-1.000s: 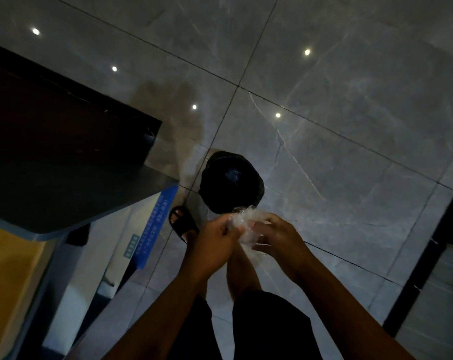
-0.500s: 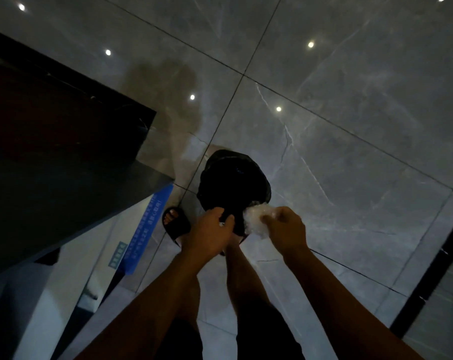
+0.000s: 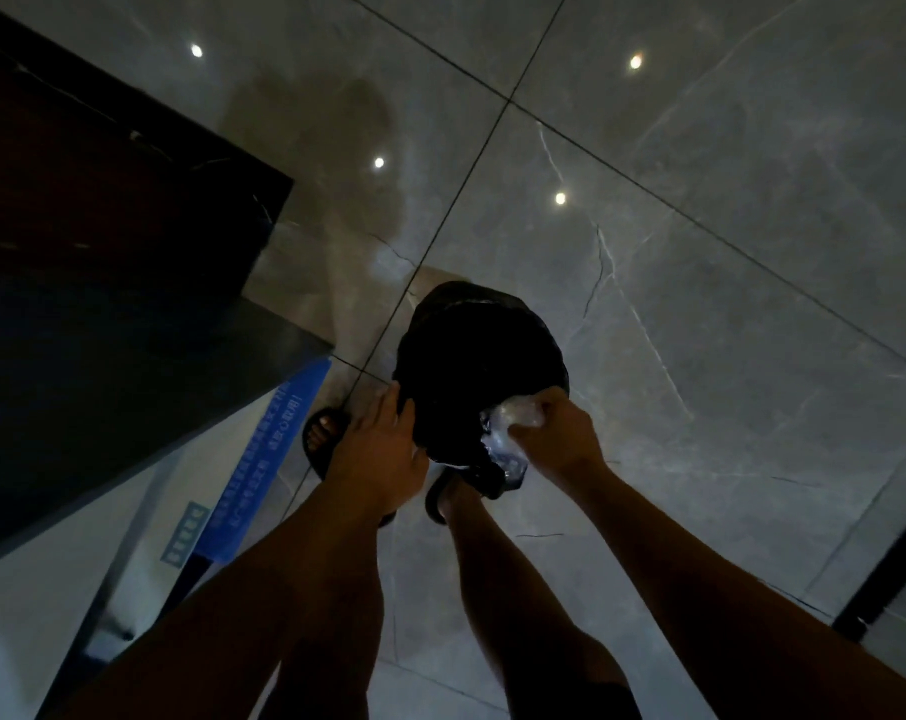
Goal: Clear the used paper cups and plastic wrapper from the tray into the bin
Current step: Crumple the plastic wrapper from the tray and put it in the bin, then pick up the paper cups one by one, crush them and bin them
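A round bin (image 3: 479, 350) lined with a black bag stands on the floor just ahead of my feet. My right hand (image 3: 560, 433) grips a crumpled clear plastic wrapper (image 3: 508, 439) at the bin's near right rim. My left hand (image 3: 383, 449) reaches to the near left rim, fingers fairly straight and touching the black bag's edge; whether it holds the bag is unclear. No tray and no paper cups are in view.
A dark counter (image 3: 102, 304) juts in from the left, with a white front panel bearing a blue sign (image 3: 263, 459) below it. Grey glossy floor tiles (image 3: 700, 304) spread ahead and right. My sandalled feet (image 3: 323, 439) stand behind the bin.
Both hands moved forward and down to the bin's rim. They have separated: the wrapper stays in my right hand, and my left hand has come off it onto the bag's edge.
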A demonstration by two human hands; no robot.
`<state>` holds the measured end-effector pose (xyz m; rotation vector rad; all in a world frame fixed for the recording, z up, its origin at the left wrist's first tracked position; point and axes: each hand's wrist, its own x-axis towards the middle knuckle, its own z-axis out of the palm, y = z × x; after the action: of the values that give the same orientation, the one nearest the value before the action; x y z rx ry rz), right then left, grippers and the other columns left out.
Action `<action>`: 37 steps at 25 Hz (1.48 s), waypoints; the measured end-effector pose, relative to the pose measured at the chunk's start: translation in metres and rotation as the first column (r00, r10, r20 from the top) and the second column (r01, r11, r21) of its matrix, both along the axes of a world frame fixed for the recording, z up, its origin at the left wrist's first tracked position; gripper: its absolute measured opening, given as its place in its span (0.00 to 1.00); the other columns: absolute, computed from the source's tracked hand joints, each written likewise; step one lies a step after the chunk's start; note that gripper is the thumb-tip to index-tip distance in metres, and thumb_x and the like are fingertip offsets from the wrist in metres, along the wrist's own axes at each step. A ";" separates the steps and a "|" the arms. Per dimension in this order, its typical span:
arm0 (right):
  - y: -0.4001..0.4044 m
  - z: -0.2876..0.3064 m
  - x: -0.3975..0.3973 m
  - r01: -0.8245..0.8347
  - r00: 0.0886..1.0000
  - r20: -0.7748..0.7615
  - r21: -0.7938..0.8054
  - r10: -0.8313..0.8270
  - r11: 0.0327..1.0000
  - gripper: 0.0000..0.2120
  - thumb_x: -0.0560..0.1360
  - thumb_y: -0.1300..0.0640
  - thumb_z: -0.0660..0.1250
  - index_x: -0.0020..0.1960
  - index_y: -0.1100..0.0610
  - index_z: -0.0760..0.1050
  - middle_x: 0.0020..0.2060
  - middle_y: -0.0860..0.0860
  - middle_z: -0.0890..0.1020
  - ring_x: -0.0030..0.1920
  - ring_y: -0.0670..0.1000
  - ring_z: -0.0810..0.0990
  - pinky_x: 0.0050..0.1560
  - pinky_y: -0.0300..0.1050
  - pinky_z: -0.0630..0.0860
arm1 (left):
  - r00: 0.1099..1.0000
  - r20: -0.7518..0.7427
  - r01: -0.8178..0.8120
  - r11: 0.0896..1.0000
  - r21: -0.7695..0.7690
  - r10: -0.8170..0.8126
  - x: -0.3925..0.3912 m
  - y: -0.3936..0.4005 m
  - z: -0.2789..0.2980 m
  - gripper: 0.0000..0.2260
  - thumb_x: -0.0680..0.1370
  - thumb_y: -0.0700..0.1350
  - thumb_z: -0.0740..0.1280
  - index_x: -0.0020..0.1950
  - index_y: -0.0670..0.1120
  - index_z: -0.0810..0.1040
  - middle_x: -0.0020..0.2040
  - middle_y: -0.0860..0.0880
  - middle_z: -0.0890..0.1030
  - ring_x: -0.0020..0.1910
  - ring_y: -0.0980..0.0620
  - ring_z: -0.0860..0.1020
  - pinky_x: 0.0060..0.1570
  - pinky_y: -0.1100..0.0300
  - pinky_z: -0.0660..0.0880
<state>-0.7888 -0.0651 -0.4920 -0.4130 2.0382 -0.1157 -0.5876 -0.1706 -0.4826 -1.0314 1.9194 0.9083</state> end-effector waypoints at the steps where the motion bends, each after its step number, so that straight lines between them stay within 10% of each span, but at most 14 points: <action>1: -0.006 -0.007 -0.001 0.024 1.000 -0.016 -0.020 -0.025 1.000 0.19 0.75 0.54 0.73 0.62 0.55 0.71 0.47 0.50 0.77 0.43 0.47 0.77 0.41 0.35 0.71 | 1.000 0.011 0.003 1.000 0.019 -0.003 0.001 0.000 -0.004 0.34 0.82 0.55 0.58 0.82 0.47 0.44 0.82 0.45 0.40 0.81 0.45 0.43 0.78 0.47 0.51; 9: -0.035 -0.031 0.009 0.052 0.992 -0.110 -0.155 -0.069 0.987 0.34 0.70 0.44 0.76 0.71 0.53 0.68 0.66 0.54 0.76 0.67 0.57 0.75 0.66 0.59 0.76 | 0.997 -0.053 -0.056 0.998 0.033 0.058 0.013 -0.001 -0.018 0.32 0.82 0.52 0.60 0.82 0.48 0.48 0.82 0.48 0.45 0.81 0.47 0.47 0.78 0.49 0.53; 14: -0.019 -0.018 0.026 -0.249 0.955 0.172 0.025 0.241 0.968 0.10 0.79 0.50 0.66 0.49 0.57 0.79 0.36 0.51 0.80 0.36 0.48 0.78 0.39 0.39 0.73 | 0.997 -0.055 -0.055 0.997 0.048 0.058 0.013 -0.007 -0.015 0.30 0.82 0.50 0.60 0.81 0.48 0.52 0.82 0.46 0.51 0.80 0.46 0.53 0.76 0.49 0.58; 21: 0.009 0.043 0.015 -0.286 0.954 0.124 0.087 0.274 0.954 0.15 0.82 0.49 0.60 0.47 0.57 0.80 0.38 0.51 0.81 0.41 0.51 0.81 0.35 0.40 0.72 | 0.999 0.044 -0.022 0.999 0.047 0.020 0.019 -0.020 0.030 0.14 0.82 0.49 0.60 0.65 0.46 0.73 0.61 0.44 0.77 0.57 0.48 0.77 0.58 0.51 0.75; 28: 0.011 0.153 0.000 -0.086 0.996 0.031 0.072 0.083 0.994 0.14 0.82 0.51 0.63 0.58 0.57 0.82 0.55 0.57 0.85 0.55 0.57 0.83 0.52 0.45 0.76 | 0.996 0.088 0.011 0.999 0.032 -0.014 0.043 -0.025 0.142 0.15 0.82 0.50 0.60 0.63 0.44 0.76 0.61 0.43 0.79 0.59 0.43 0.78 0.59 0.49 0.75; 37: 0.000 0.292 0.056 0.032 0.997 0.071 -0.060 -0.028 0.998 0.13 0.81 0.52 0.63 0.53 0.60 0.81 0.49 0.60 0.86 0.50 0.59 0.84 0.57 0.52 0.80 | 0.989 0.134 -0.091 0.979 0.184 0.067 0.071 -0.009 0.302 0.16 0.83 0.50 0.60 0.66 0.42 0.75 0.65 0.39 0.77 0.64 0.40 0.75 0.66 0.46 0.71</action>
<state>-0.7324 -0.0648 -0.2004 -0.4106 1.9761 -0.2087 -0.5164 -0.1798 -0.1802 -1.0319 1.6622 1.0240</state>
